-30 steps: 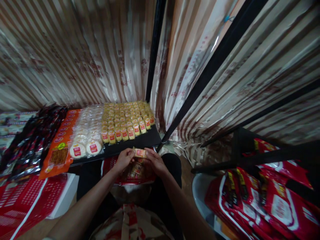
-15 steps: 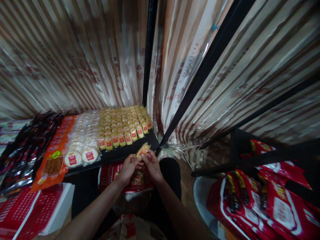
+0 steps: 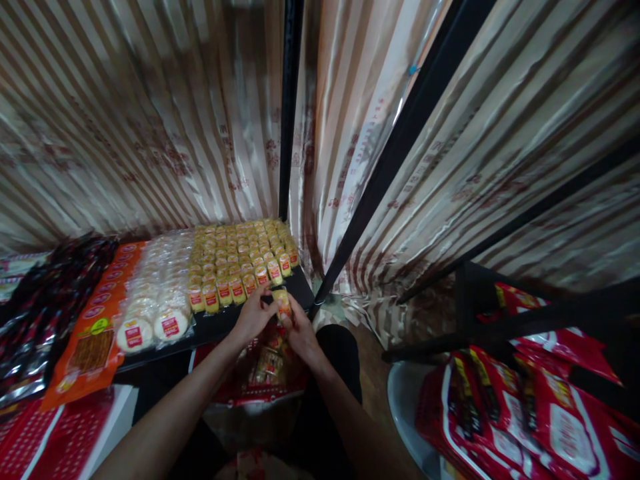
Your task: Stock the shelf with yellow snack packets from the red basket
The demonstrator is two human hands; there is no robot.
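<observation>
Both hands are together at the front edge of the black shelf (image 3: 210,328). Between them is a small yellow wrapped snack (image 3: 283,302) with a red and white label, now upright. My right hand (image 3: 301,330) grips its lower right side with thumb and fingers. My left hand (image 3: 256,313) has its fingertips closed at the snack's left edge. Rows of similar wrapped snacks (image 3: 237,289) stand on the shelf just behind. Below the hands, a red basket (image 3: 235,399) holds more wrapped snacks (image 3: 267,365), partly hidden by my forearms.
Left along the shelf lie round white wrapped crackers (image 3: 171,325), an orange packet (image 3: 93,350) and dark shiny packets (image 3: 53,313). Another red basket (image 3: 75,433) is at lower left. Red packets (image 3: 565,420) fill a basket at right. A black post (image 3: 390,167) slants beside the shelf.
The snack has turned from slanted to upright between my hands. Both hands have shifted slightly, the left one up toward the shelf. The view has moved a little.
</observation>
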